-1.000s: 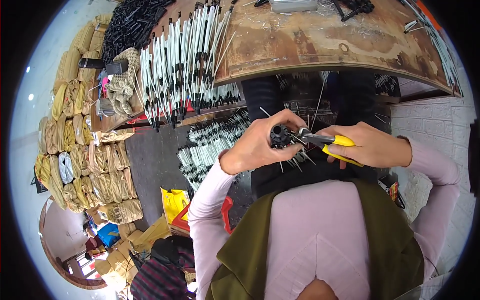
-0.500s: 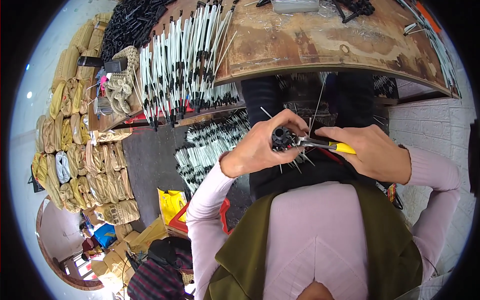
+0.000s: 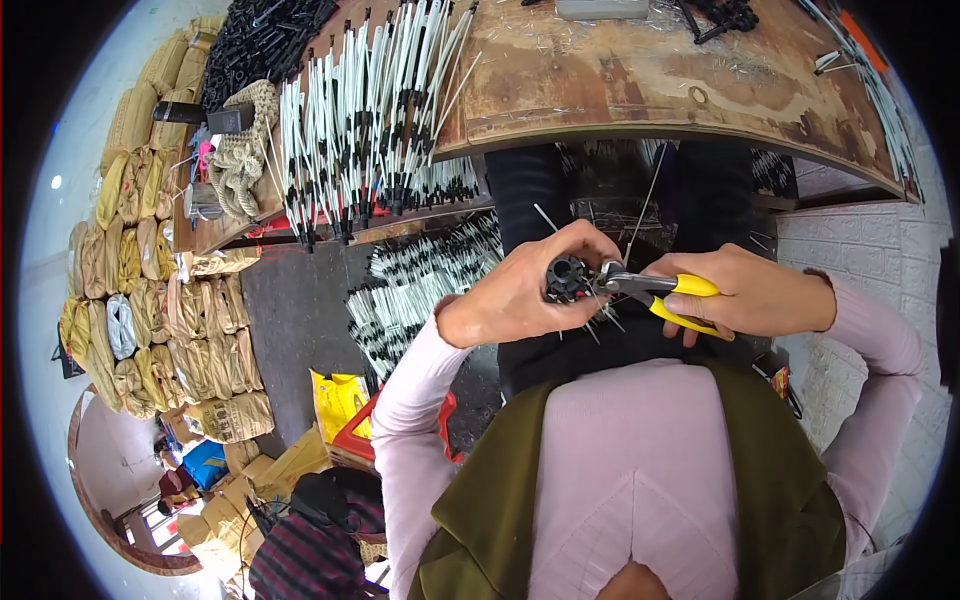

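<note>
Black hub (image 3: pixel 567 279): in the left hand (image 3: pixel 515 290), above the lap (image 3: pixel 540 355); probably light and stiff, its small teeth perhaps fragile; best held round the outer wall
Left hand: fingers curled around the hub
Pliers (image 3: pixel 632 283): tips just beside the hub; likely hard, heavier; best held by the yellow handles (image 3: pixel 697 286)
Right hand (image 3: pixel 752 290): wrapped on these handles, which stand spread

the pliers (image 3: pixel 648 284) have yellow handles (image 3: pixel 697 286) and silver metal. the round ribbed part (image 3: pixel 566 279) is black. the bunched rods (image 3: pixel 362 105) are white with black bits. the worktop (image 3: pixel 580 95) is brown with dark and pale blotches. the sweater (image 3: pixel 640 425) is pale pink, the vest (image 3: pixel 492 480) dark green, the cloth (image 3: pixel 305 545) purple-and-black checked.
</note>
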Available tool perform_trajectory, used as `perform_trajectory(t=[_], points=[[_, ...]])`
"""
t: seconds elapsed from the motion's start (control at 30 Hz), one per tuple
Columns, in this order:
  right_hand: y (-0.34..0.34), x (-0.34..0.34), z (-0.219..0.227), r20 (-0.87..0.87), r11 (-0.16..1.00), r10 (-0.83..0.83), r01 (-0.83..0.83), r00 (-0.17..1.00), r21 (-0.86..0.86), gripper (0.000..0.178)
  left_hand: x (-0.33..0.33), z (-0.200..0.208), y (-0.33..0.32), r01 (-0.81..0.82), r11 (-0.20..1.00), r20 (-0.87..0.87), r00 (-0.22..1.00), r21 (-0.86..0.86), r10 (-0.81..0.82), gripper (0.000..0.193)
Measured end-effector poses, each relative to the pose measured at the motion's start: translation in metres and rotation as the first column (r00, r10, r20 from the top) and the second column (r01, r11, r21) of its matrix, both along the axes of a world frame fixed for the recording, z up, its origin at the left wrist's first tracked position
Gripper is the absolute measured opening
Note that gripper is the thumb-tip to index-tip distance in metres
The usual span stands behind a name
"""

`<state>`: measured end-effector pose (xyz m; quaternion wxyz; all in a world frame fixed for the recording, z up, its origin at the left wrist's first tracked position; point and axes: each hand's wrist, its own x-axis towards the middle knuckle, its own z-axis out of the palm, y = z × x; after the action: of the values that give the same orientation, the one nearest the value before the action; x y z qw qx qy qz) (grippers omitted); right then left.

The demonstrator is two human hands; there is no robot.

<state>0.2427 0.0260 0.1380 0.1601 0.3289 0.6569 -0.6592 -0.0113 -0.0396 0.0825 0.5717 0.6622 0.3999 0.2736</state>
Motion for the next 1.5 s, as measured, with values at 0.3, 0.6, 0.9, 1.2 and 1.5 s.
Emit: perform_trajectory(t=[0.3, 0.6, 0.9, 1.2, 1.5], points=[[0.012, -0.005, 0.011, 0.061, 0.995, 0.042, -0.036, 0.997, -0.096, 0.039, -0.002, 0.003, 0.001, 0.029, 0.999, -0.021, 0.999, -0.018, -0.029, 0.037], [0.003, -0.004, -0.015, -0.017, 0.974, -0.038, 0.033, 0.999, -0.225, 0.029, -0.007, -0.001, 0.001, 0.037, 0.999, -0.013, 0.999, 0.026, -0.037, 0.039], [-0.035, -0.013, -0.103, -0.361, 0.974, -0.212, 0.165, 0.908, -0.155, 0.018, -0.014, 0.002, 0.002, 0.047, 0.999, -0.043, 0.998, -0.001, -0.047, 0.042], [-0.031, -0.008, -0.085, -0.418, 0.929, -0.244, 0.335, 0.875, 0.158, 0.023, -0.007, -0.001, 0.006, -0.130, 0.989, -0.050, 0.991, -0.063, 0.127, 0.035], [-0.029, 0.007, -0.044, -0.287, 0.787, -0.034, 0.203, 0.957, 0.582, 0.032, 0.004, 0.000, 0.010, -0.104, 0.995, -0.043, 0.994, -0.007, 0.103, 0.029]])
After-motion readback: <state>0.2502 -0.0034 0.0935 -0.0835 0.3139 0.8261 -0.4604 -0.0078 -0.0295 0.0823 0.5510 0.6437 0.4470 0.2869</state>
